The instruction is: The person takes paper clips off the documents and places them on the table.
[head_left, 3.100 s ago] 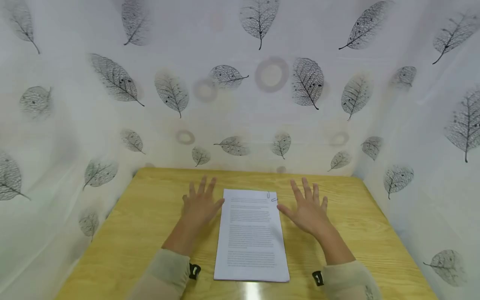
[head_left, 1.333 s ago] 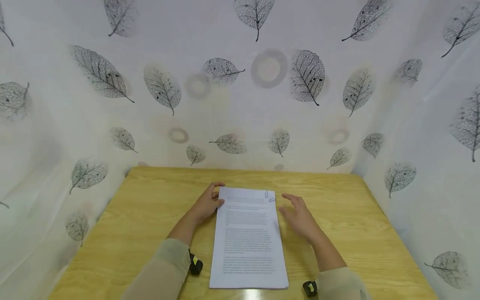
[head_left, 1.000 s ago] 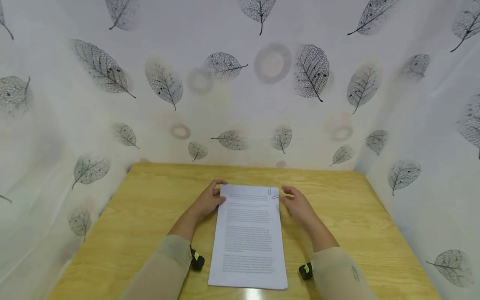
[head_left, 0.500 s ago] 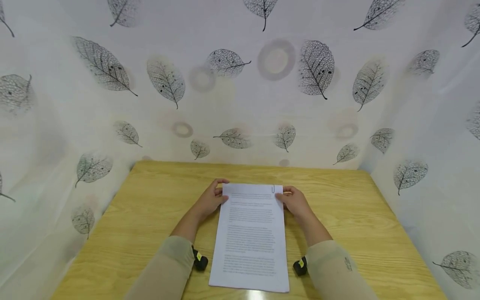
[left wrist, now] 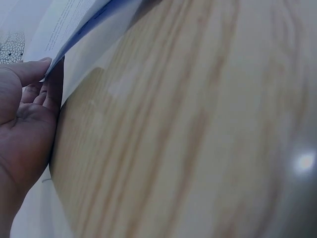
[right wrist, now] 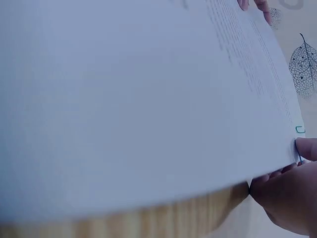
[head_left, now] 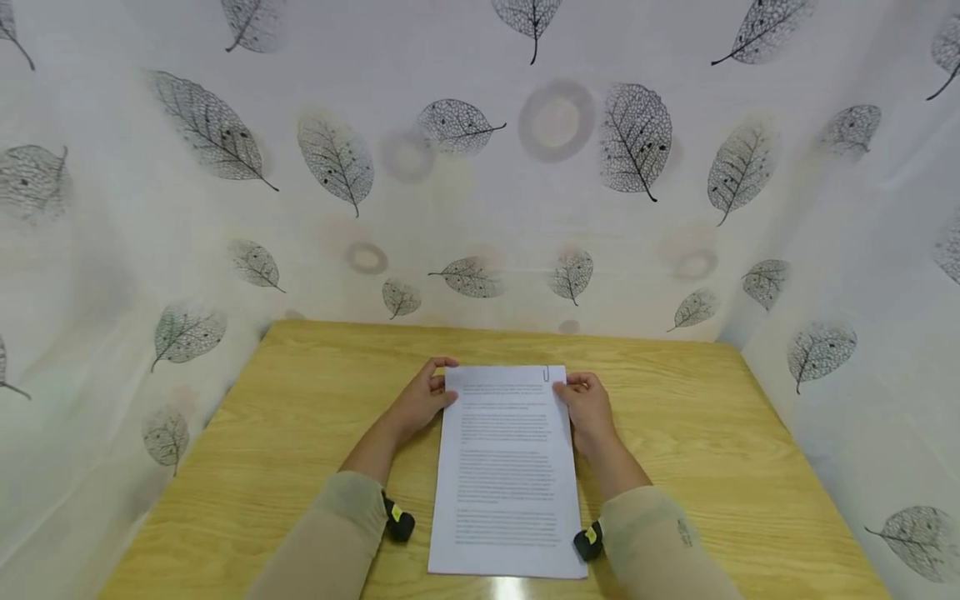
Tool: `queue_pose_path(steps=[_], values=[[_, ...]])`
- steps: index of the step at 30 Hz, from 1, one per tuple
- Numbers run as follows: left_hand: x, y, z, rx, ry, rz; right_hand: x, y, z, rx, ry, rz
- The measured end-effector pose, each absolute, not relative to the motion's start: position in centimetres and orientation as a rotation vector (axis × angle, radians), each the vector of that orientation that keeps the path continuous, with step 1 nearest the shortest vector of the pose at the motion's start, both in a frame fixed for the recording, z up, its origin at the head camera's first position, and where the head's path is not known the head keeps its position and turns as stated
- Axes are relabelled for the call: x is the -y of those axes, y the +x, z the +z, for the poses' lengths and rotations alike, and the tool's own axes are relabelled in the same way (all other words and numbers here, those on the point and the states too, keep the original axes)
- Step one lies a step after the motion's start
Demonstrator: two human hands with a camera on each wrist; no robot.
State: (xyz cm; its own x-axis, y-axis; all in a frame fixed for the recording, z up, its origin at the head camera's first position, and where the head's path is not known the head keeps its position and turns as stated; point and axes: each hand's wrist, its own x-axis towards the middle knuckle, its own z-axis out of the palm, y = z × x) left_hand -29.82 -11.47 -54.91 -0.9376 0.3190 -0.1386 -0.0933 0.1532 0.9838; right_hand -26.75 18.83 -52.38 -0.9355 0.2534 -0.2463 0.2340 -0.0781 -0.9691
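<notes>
A stack of printed sheets (head_left: 502, 475) lies upright to me in the head view. My left hand (head_left: 415, 404) holds its upper left edge, thumb on top and fingers beneath. My right hand (head_left: 588, 412) grips the upper right edge, its thumb over the corner. A paper clip (head_left: 547, 374) sits on the top edge near that corner and looks green in the right wrist view. Another thin wire, seen there beside the right thumb (right wrist: 307, 148), is mostly covered. In the left wrist view the sheets' edge stands raised above the wood, pinched by the left thumb (left wrist: 37, 71).
The wood-grain table (head_left: 322, 392) carries the stack. A white leaf-patterned curtain (head_left: 465, 200) hangs behind and along both sides. Black wrist devices (head_left: 400, 523) sit at both sleeves (head_left: 660, 542), the right one overlapping the sheets' lower right edge in the head view.
Both hands, earlier spread apart beside the stack, have come in and taken hold of its upper edges, left first, then right. The right thumb now covers the second clip.
</notes>
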Motion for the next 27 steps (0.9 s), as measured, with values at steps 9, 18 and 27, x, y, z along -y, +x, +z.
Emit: queue_pose_path(steps=[9,18,27], values=[[11.45,-29.83,-55.08,-2.112,0.218,1.854,-18.79,-26.55,-52.41,2.088,-0.604,2.226],[11.31,-29.76,-55.21,-2.108,0.221,1.858,-18.79,-26.61,-52.77,2.082,-0.656,2.202],[11.41,-29.73,-55.25,-2.11,0.221,1.878,-18.52,-26.63,-53.08,2.145,-0.616,2.137]])
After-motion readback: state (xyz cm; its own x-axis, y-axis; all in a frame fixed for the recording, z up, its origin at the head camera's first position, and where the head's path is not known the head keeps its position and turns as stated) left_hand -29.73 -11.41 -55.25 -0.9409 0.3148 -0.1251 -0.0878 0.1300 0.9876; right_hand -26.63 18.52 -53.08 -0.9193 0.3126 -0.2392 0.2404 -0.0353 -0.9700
